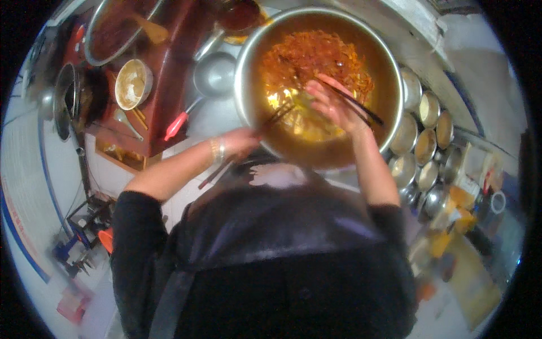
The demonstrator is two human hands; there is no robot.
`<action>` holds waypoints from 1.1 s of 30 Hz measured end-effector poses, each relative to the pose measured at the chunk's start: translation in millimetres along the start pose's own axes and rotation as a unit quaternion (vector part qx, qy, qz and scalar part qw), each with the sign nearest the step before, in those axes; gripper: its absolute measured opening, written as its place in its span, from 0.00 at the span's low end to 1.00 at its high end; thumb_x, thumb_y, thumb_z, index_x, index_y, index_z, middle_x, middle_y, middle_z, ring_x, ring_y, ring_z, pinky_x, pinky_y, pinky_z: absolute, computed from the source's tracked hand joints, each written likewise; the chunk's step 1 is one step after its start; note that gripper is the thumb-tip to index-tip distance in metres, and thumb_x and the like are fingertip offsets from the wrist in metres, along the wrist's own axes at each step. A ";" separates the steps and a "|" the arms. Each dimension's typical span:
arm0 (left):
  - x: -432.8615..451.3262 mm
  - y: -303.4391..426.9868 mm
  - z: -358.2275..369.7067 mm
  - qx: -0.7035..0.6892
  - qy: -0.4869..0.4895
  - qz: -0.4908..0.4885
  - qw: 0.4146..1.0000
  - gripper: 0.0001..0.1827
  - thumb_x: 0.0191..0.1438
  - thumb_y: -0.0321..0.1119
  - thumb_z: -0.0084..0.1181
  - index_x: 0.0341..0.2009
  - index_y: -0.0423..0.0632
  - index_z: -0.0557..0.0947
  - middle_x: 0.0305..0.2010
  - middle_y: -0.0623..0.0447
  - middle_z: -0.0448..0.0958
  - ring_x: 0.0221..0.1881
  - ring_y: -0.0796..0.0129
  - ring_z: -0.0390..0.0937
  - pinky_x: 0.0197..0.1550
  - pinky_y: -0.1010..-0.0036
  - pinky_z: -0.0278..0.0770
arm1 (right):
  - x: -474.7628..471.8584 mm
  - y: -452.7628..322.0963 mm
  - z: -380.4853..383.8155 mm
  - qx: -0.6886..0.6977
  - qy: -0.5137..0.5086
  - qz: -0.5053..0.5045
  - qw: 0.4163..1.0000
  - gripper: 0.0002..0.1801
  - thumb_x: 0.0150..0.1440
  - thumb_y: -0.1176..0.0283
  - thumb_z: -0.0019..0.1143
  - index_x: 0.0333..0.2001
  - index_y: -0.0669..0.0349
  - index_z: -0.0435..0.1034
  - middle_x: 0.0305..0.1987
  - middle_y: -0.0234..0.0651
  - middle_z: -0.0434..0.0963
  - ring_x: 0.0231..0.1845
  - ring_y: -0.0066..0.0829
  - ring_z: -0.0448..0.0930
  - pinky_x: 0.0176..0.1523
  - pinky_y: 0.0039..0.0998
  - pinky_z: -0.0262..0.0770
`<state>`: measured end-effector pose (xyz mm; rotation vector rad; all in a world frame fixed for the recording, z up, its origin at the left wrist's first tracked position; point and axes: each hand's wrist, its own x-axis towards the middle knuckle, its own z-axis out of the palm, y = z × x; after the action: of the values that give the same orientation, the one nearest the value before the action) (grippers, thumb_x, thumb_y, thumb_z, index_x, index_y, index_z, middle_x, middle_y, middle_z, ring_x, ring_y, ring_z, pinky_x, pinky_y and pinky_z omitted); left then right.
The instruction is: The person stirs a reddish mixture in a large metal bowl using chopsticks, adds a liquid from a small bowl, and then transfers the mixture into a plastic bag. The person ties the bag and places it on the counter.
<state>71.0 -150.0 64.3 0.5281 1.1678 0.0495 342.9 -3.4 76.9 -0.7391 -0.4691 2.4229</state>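
A large steel basin [242, 80] stands before me, filled with reddish shredded food [315, 55] and a yellower, shiny patch nearer to me. My left hand [242, 144] is at the basin's near-left rim, closed around a pair of dark chopsticks [277, 116]. Their tips point into the basin; the back ends stick out below my wrist. Over the food, my right hand [332, 104] has its fingers stretched out, with another dark pair of chopsticks [353, 101] lying along it. Blur hides how firmly that pair is gripped and whether its tips touch the food.
Left of the basin lies a steel ladle [215, 75] with a red handle. A brown counter [163, 84] carries a white bowl [146, 91], a spoon [129, 124] and a large pan [99, 59] with a wooden paddle [152, 30]. Several round metal containers [425, 146] stand at right.
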 end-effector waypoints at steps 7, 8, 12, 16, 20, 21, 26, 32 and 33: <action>-16.8 -19.3 6.9 -0.211 0.044 -0.015 0.976 0.13 0.51 0.31 0.44 0.43 0.49 0.69 0.16 0.60 0.58 0.11 0.78 0.55 0.11 0.80 0.48 | 35.6 -2.4 -5.9 -0.621 0.117 -0.154 0.760 0.12 0.53 0.71 0.54 0.41 0.62 0.71 0.43 0.40 0.72 0.44 0.33 0.73 0.43 0.27 0.70; -12.8 -19.7 8.5 -0.212 0.054 -0.015 0.976 0.11 0.51 0.32 0.44 0.41 0.49 0.69 0.15 0.60 0.58 0.11 0.78 0.54 0.11 0.80 0.47 | 39.6 -1.2 -3.9 -0.696 0.116 -0.202 0.679 0.12 0.52 0.72 0.54 0.40 0.63 0.71 0.41 0.40 0.72 0.43 0.33 0.73 0.43 0.27 0.70; 11.7 -33.6 0.6 -0.256 0.056 -0.027 0.965 0.09 0.52 0.32 0.44 0.39 0.49 0.69 0.15 0.61 0.58 0.11 0.78 0.54 0.12 0.80 0.49 | 46.2 9.2 29.9 -0.716 -0.018 -0.203 0.667 0.18 0.45 0.77 0.57 0.43 0.58 0.70 0.35 0.40 0.70 0.38 0.37 0.73 0.40 0.30 0.71; 23.1 -34.2 -2.7 -0.263 0.013 -0.009 0.965 0.07 0.54 0.33 0.45 0.38 0.48 0.70 0.15 0.61 0.57 0.11 0.77 0.55 0.12 0.80 0.50 | 36.5 41.9 30.6 -0.866 -0.173 -0.175 0.435 0.23 0.40 0.76 0.55 0.44 0.53 0.70 0.35 0.38 0.69 0.41 0.38 0.73 0.40 0.34 0.73; 21.2 -29.3 2.1 -0.250 0.014 -0.020 0.968 0.07 0.54 0.33 0.45 0.39 0.49 0.70 0.15 0.62 0.58 0.12 0.78 0.55 0.13 0.80 0.50 | 43.7 56.7 13.9 -0.895 -0.255 -0.117 0.348 0.18 0.46 0.70 0.49 0.43 0.53 0.68 0.38 0.40 0.70 0.44 0.39 0.72 0.42 0.34 0.72; 18.3 -29.7 2.8 -0.252 0.014 -0.021 0.967 0.08 0.54 0.33 0.45 0.39 0.49 0.70 0.15 0.62 0.57 0.12 0.78 0.55 0.13 0.80 0.50 | 47.7 56.1 15.6 -0.882 -0.223 -0.047 0.413 0.16 0.47 0.70 0.48 0.42 0.53 0.69 0.38 0.41 0.70 0.45 0.39 0.72 0.43 0.35 0.72; 11.7 -40.4 -0.1 -0.296 -0.011 -0.021 0.955 0.08 0.54 0.33 0.44 0.39 0.50 0.70 0.15 0.63 0.56 0.12 0.78 0.53 0.13 0.80 0.50 | 54.4 31.7 42.9 -0.857 -0.246 0.114 0.438 0.13 0.49 0.70 0.49 0.41 0.51 0.71 0.39 0.40 0.70 0.47 0.40 0.72 0.44 0.36 0.72; 16.4 -39.4 2.2 -0.273 0.015 -0.017 0.962 0.09 0.54 0.33 0.42 0.40 0.50 0.69 0.14 0.63 0.55 0.11 0.79 0.52 0.13 0.80 0.49 | 68.6 48.2 -11.7 -0.894 -0.336 -0.028 0.297 0.11 0.46 0.73 0.49 0.36 0.59 0.72 0.38 0.39 0.70 0.42 0.37 0.74 0.40 0.36 0.74; 16.2 -41.7 3.1 -0.281 0.023 -0.017 0.959 0.09 0.54 0.33 0.42 0.41 0.50 0.69 0.14 0.62 0.55 0.11 0.79 0.52 0.12 0.80 0.49 | 69.4 36.8 6.1 -0.891 -0.343 -0.077 0.287 0.10 0.46 0.74 0.49 0.34 0.60 0.72 0.37 0.39 0.70 0.42 0.37 0.75 0.39 0.35 0.74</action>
<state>70.6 -182.8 33.7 0.0038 1.1445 0.3555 276.2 8.4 36.6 -0.0155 -3.4001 0.6161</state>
